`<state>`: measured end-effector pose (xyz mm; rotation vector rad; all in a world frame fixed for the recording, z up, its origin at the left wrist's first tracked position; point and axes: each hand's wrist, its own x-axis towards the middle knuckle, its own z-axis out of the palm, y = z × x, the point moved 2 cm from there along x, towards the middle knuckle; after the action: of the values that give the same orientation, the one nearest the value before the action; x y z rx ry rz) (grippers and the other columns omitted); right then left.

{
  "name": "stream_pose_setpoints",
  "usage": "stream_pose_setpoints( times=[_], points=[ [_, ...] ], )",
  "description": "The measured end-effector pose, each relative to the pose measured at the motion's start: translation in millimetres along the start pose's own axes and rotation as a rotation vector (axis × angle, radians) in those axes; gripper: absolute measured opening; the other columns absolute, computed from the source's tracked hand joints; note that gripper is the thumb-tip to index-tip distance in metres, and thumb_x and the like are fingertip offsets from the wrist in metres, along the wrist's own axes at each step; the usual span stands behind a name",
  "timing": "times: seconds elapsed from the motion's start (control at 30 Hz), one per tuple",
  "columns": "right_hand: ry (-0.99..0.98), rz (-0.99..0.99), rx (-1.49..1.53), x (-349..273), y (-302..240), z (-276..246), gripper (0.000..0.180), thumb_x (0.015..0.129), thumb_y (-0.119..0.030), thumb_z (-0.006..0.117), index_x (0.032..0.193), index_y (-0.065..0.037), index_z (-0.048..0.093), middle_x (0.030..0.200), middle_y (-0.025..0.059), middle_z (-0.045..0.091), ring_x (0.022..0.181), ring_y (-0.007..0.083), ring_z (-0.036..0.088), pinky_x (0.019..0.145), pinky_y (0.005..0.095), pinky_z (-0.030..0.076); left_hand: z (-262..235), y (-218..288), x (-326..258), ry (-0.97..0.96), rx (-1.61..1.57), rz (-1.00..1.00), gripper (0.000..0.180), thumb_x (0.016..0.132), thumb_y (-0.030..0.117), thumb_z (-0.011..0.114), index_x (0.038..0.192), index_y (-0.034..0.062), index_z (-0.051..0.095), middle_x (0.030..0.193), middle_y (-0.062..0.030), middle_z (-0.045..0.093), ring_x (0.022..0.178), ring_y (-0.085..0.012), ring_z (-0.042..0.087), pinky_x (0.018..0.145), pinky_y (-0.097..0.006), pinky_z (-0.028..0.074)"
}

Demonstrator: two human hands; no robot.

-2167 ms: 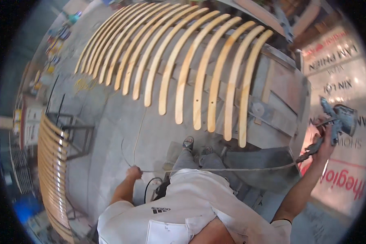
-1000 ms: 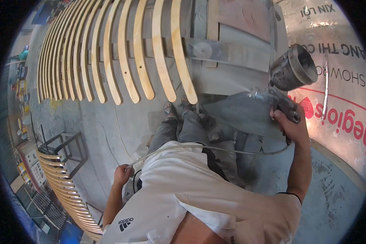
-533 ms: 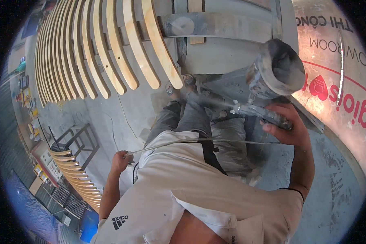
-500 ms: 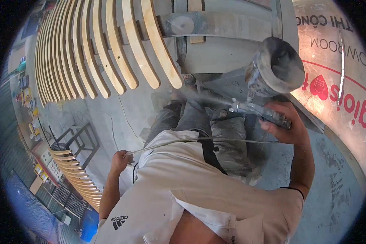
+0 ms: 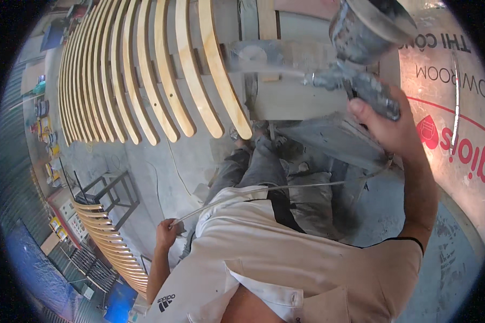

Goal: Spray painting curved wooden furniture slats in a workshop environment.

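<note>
My right hand (image 5: 385,121) is wrapped round the handle of a spray gun (image 5: 355,89) with a large, paint-crusted cup (image 5: 361,35) on top. A pale mist leaves its nozzle leftward, toward the nearest of several curved wooden slats (image 5: 227,89). These light, glossy slats stand side by side in a row at the upper left, across a grey bar (image 5: 280,56). Low on the left, my left hand (image 5: 168,232) is closed round a thin pale hose (image 5: 242,194), which runs across my front toward the right arm.
A second row of curved slats (image 5: 113,245) stands at the lower left, beside a dark metal frame (image 5: 118,199). A printed sheet (image 5: 442,81) hangs at the right. A grey wrapped bundle (image 5: 310,202) lies by my legs, and a blue barrel (image 5: 119,301) stands lower left.
The spray gun and my right hand have moved up, farther along the nearest slat, with mist still coming out. My left hand keeps hold of the hose, and the whole view has shifted slightly.
</note>
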<state>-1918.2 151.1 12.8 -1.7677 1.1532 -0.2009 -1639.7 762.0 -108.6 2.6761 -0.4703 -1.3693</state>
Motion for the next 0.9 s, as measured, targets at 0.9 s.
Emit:
stream_pose_setpoints(
  times=[0.9],
  points=[
    [0.187,-0.439,0.144,335.8,-108.5,0.8,0.026,0.091,-0.035,0.063,0.085,-0.01,0.061,0.069,-0.0032,0.059,0.06,0.0058,0.054,0.042,0.0244,0.04,-52.3,125.5,-77.9,0.15,-0.339,-0.319,0.023,0.093,0.017,0.058,0.095,-0.0021,0.069,0.068,-0.0027,0.063,0.064,-0.0106,0.056,0.057,-0.029,0.045]
  ],
)
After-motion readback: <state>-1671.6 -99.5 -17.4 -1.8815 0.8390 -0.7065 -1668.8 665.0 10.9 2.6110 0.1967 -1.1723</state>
